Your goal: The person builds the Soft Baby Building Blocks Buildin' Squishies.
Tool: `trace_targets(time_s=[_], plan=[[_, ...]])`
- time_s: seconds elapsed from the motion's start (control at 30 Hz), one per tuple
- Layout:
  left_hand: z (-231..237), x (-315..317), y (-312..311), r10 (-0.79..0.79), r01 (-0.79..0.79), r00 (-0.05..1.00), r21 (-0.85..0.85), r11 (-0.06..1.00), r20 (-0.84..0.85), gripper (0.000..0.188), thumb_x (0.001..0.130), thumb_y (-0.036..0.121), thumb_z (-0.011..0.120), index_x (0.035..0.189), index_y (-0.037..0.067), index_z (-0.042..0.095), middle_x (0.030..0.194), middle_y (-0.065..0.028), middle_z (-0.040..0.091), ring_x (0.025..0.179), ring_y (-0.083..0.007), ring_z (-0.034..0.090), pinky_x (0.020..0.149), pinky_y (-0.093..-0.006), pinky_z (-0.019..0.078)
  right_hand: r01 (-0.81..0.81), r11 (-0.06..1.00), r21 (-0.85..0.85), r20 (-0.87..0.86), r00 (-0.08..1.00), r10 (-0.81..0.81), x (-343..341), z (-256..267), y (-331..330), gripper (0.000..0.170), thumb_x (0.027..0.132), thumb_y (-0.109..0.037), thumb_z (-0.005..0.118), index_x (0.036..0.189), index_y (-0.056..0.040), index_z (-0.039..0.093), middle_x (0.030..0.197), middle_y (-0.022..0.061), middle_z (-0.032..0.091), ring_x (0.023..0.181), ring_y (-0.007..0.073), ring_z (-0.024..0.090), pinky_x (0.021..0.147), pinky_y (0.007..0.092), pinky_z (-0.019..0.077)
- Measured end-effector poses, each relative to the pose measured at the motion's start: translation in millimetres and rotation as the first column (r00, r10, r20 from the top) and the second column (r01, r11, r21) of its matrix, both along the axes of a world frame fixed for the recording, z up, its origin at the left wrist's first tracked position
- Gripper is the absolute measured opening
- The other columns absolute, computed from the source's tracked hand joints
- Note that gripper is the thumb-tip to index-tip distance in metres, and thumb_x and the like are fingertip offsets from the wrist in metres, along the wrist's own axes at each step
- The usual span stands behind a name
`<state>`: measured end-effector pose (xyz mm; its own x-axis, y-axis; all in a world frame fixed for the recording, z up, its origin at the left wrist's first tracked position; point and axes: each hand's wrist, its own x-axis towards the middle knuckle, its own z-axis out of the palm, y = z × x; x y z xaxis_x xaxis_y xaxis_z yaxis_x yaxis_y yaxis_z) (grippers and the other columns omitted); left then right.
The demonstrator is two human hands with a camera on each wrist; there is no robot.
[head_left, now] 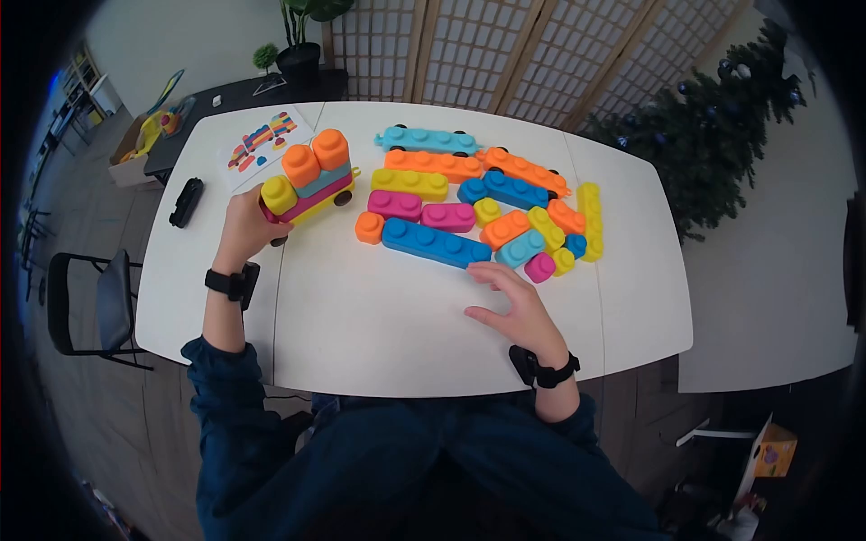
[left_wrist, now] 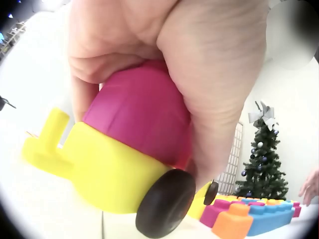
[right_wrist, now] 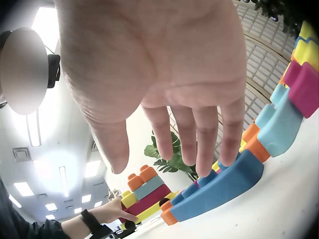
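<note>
At the table's left, my left hand (head_left: 245,230) grips the near end of a toy block car (head_left: 311,203), around its magenta block (left_wrist: 142,107). Below that block is a yellow wheeled base (left_wrist: 112,164) with dark wheels. A yellow block (head_left: 278,194), a grey-blue block (head_left: 325,181) and two orange blocks, one of them the taller-set orange block (head_left: 330,148), sit on top. My right hand (head_left: 519,311) hovers palm down with relaxed, spread fingers, its fingertips close to the right end of a long blue block (head_left: 433,242).
Loose blocks in several colours, among them a magenta block (head_left: 448,216), lie at centre right. Behind them stand light-blue (head_left: 428,139), orange (head_left: 433,165) and second orange (head_left: 526,169) wheeled bases. A picture sheet (head_left: 262,144) and a black object (head_left: 187,203) lie at left.
</note>
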<state>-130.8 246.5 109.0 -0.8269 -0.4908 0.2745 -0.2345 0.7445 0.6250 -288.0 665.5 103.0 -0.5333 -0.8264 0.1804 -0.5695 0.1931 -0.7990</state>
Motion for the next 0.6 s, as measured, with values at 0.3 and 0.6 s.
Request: trace_targets(time_s=[0.3, 0.6], plan=[[-20.5, -40.8, -9.2, 0.022, -0.023, 0.989, 0.006, 1.000, 0.143, 0.052, 0.063, 0.013, 0.090, 0.108, -0.002, 0.069, 0.096, -0.0178, 0.075, 0.088, -0.0318, 0.072, 0.084, -0.0359, 0.0575, 0.001, 1.000, 0.029, -0.021, 1.000, -0.001, -1.0, 6.0, 7.3, 0.048, 0.083, -0.016, 0.084, 0.126, -0.0041, 0.065, 0.131, 0.0132, 0.065, 0.119, 0.0310, 0.064, 0.103, 0.0367, 0.0507], [-18.4, -33.2, 0.4, 0.007, -0.006, 0.988, -0.004, 1.000, 0.157, 0.086, 0.062, 0.021, 0.097, 0.134, 0.000, 0.055, 0.126, -0.0207, 0.066, 0.115, -0.0366, 0.064, 0.099, -0.0410, 0.0526, -0.006, 1.000, -0.017, -0.153, 0.988, 0.003, -18.4, 93.6, 12.1, 0.048, 0.079, -0.010, 0.085, 0.124, -0.0041, 0.067, 0.127, 0.0121, 0.069, 0.118, 0.0297, 0.065, 0.100, 0.0365, 0.0516]])
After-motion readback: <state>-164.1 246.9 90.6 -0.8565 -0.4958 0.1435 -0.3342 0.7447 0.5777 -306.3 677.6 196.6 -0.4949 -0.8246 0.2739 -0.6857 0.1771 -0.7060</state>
